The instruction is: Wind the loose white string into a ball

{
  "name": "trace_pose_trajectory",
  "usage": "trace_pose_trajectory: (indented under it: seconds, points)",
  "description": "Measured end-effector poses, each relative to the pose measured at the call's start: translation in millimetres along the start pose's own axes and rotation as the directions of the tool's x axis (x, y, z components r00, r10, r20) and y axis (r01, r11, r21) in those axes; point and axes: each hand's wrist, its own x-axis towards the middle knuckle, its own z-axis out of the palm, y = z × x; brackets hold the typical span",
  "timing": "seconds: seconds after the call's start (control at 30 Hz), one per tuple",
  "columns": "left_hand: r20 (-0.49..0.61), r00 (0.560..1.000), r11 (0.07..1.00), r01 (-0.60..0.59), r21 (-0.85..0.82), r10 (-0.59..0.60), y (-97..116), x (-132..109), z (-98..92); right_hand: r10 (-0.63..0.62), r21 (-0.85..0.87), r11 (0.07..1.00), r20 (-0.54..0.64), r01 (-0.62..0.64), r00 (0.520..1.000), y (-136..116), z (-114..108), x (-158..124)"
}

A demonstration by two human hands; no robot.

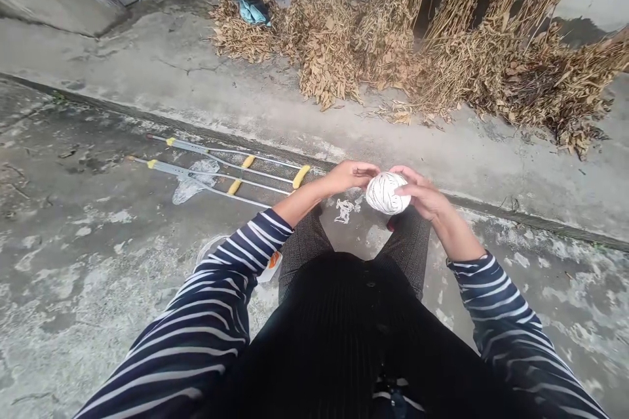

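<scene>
Right hand (426, 197) grips round white dark-lined strand ball (382, 195) at frame's 3 o'clock, left hand (348, 176) half-curled at its 10 o'clock, can't tell if holding; probably winding, next turn calls for steady rotation

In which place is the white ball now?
In the head view, the white ball is right of centre, in the right hand, beside the left hand.

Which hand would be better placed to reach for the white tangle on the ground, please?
Probably the left hand: it appears nearer the white tangle, while the right hand clasps the white ball from its right side. Whether the left touches the ball is unclear.
</scene>
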Motion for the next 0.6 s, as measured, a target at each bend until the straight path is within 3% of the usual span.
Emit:
trace_pose_trajectory:
  seconds: [0.2, 0.33, 0.47, 0.6]
  points:
    - [-0.061, 0.989, 0.95, -0.111, 0.291, 0.134, 11.2, 0.1, 13.0, -0.139, -0.14, 0.979, 0.073, 0.148, 0.988, -13.0, 3.6, -13.1]
    - [0.019, 0.968, 0.853, -0.23, 0.469, 0.25, 28.4, -1.8, 6.4, -0.198, -0.16, 0.964, 0.089, 0.21, 0.976, -17.4, 4.4, -17.4]
    - [0.065, 0.982, 0.907, -0.187, 0.378, 0.175, 27.2, 1.1, 4.5, -0.24, -0.144, 0.957, 0.105, 0.253, 0.965, -23.3, 3.3, -21.4]
    - [0.002, 0.976, 0.957, -0.215, 0.194, 0.219, 12.5, 3.2, 17.9, -0.257, -0.168, 0.945, 0.149, 0.281, 0.955, -28.7, 2.5, -27.0]
